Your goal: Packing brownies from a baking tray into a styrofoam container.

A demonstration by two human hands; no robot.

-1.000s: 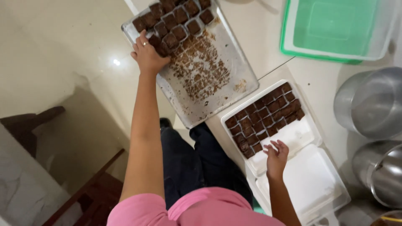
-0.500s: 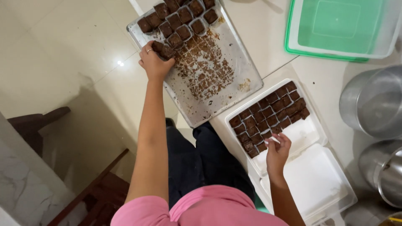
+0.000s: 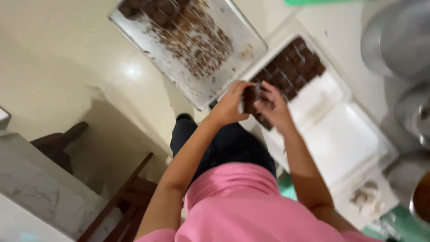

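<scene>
Both hands have come together since half a second ago: the left hand [image 3: 230, 105], which was up at the metal baking tray [image 3: 134, 33], now meets the right hand [image 3: 273, 107] over the near end of the white foam box [image 3: 354, 139], and the view has swung in closer and blurred. Between them they hold a brown square sweet [image 3: 249, 97], a chocolate-coloured piece like the rest; the left grip is closed on its near side and the right fingers [image 3: 268, 92] curl against its far side, so both grips are clamped on that one piece, just above the rows of brown pieces [image 3: 298, 67] already packed in the box. By my judgement the step in hand is carrying a piece from tray to box, and the next move calls for setting it down flush beside the last row, at the edge of the bare white paper, without nudging its neighbours. Crumbs [image 3: 201, 49] lie across the tray's middle, with a few pieces left at its far end, cut off by the frame. Steel pots [image 3: 396, 40] on the counter at the right are smeared by motion, and whether one piece or two is held is hard to make out
</scene>
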